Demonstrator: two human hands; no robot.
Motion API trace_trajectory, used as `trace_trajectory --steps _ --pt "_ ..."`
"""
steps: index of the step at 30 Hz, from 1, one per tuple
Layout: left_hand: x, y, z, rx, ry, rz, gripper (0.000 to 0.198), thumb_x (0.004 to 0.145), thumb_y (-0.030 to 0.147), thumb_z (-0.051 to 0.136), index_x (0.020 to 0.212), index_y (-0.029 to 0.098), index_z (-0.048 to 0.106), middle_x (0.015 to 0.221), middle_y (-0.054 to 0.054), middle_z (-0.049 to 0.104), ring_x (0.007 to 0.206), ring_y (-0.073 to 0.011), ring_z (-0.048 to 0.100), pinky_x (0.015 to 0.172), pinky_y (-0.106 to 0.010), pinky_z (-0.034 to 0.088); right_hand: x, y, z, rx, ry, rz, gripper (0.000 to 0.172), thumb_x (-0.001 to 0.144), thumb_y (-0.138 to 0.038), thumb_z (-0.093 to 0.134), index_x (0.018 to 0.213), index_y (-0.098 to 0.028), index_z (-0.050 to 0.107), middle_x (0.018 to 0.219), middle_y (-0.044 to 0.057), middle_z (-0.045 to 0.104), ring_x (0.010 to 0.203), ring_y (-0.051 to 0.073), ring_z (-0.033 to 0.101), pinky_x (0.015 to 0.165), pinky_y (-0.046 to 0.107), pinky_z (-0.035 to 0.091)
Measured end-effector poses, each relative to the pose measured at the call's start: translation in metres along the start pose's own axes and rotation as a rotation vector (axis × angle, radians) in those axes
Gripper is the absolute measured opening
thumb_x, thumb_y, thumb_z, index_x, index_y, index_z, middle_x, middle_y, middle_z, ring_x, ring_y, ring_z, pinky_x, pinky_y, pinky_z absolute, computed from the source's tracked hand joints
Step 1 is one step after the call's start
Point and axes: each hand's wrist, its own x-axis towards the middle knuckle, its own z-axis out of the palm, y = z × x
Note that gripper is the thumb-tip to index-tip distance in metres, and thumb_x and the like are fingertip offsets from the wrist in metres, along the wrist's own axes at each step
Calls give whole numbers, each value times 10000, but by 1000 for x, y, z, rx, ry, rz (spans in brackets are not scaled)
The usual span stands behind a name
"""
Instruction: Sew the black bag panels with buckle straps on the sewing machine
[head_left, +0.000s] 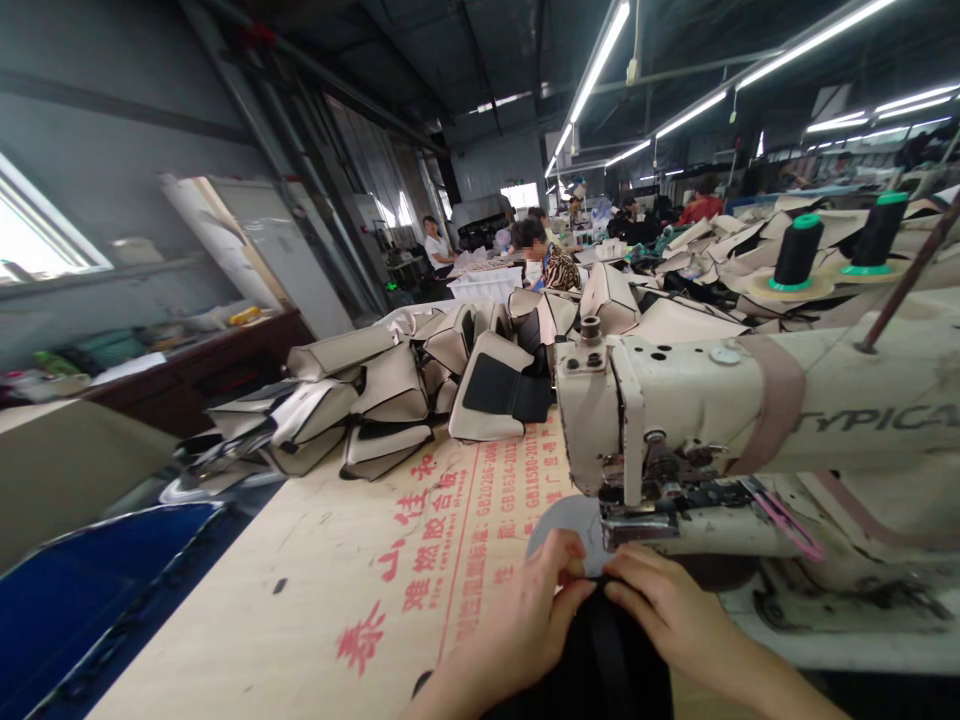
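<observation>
Both my hands rest at the bottom of the view on a black fabric piece (600, 655). My left hand (529, 610) pinches its top edge, with fingers bent together. My right hand (664, 605) grips the same edge from the right, with fingers curled. They hold the fabric just in front of the presser foot (626, 520) of a cream sewing machine (750, 410). A grey round plate (562, 520) lies under the needle area.
A plywood table top (360, 570) with red printed characters spreads to the left. A heap of beige and black sewn pieces (390, 400) lies at its far side. Black thread cones (799, 250) stand behind the machine. Other people sit at work far back.
</observation>
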Motion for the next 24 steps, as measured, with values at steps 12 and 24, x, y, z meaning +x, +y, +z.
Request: trace_trajectory --steps 12,24 --pt "-27 -1 -5 201 -162 -58 586 662 -17 351 1142 250 554 1178 -15 588 1076 -175 525 921 -298 395 -13 9 12 -20 117 8 275 936 -316 385 842 -172 600 871 53 599 852 176 555 750 272 435" --pt "2 -36 -31 85 -257 -59 480 876 459 307 709 158 641 592 50 582 631 -133 524 725 -240 419 -7 -2 13 136 199 163 338 910 -395 396 756 -171 596 767 33 607 745 180 562 708 261 408"
